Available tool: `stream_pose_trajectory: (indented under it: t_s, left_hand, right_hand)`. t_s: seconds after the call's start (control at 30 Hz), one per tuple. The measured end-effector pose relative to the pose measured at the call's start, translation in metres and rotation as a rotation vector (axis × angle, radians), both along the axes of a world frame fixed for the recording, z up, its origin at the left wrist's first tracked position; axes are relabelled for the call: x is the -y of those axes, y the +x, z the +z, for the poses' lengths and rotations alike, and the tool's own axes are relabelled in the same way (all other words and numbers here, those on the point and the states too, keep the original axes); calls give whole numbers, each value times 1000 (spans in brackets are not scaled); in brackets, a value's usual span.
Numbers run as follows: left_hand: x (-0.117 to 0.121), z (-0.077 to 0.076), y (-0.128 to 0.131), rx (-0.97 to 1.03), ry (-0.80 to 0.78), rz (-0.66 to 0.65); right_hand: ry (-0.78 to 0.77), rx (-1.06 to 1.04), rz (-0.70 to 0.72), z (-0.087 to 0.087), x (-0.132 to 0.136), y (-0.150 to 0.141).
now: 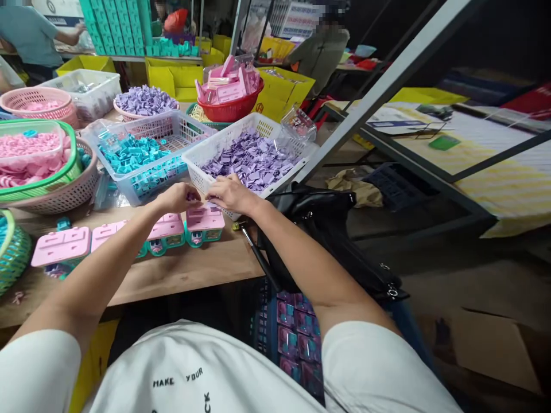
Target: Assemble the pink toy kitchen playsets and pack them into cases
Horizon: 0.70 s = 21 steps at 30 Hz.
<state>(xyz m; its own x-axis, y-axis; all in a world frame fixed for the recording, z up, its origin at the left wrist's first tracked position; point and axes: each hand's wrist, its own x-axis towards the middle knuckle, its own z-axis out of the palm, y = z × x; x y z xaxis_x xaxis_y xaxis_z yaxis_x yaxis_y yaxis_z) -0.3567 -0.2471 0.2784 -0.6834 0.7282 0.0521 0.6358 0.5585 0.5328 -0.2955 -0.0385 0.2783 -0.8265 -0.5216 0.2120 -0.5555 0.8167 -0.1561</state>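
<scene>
Several toy buses with pink roofs and teal bodies stand in a row along the front of the wooden table (pixel 193 274). Over the rightmost toy bus (pixel 205 221) are both of my hands. My left hand (pixel 178 198) is closed, with a bit of purple showing at its fingertips, likely a small purple plastic piece. My right hand (pixel 230 194) has its fingers bent down at a small purple piece (pixel 210 205) on the back of the pink roof. Just behind my right hand lies a white basket (pixel 196 166) of loose purple pieces (pixel 253 160).
A clear basket (pixel 159 189) of teal parts and a green basket (pixel 71 166) of pink parts stand at the left. A red basket (pixel 232 106) of pink parts is farther back. A black bag (pixel 310 229) hangs by the right table edge, near a slanted metal post (pixel 379 86).
</scene>
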Motion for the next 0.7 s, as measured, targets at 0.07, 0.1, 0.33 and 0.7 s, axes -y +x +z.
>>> stream_pose_trajectory:
  t_s: [0.07,0.1,0.33,0.7]
  left_hand:
    - [-6,-4,-1,-1,-64,20]
    - [-9,-5,-3,2,-86,25]
    - [-24,0,-12,35,-113,27]
    - [-46,12,-7,214,-260,148]
  right_hand:
    - [1,1,-14,-4,0,0]
    - [2,-2,-17,-6,-1,0]
    - [63,-88,-104,-14,6,13]
    - [40,-267,-253,-37,16,36]
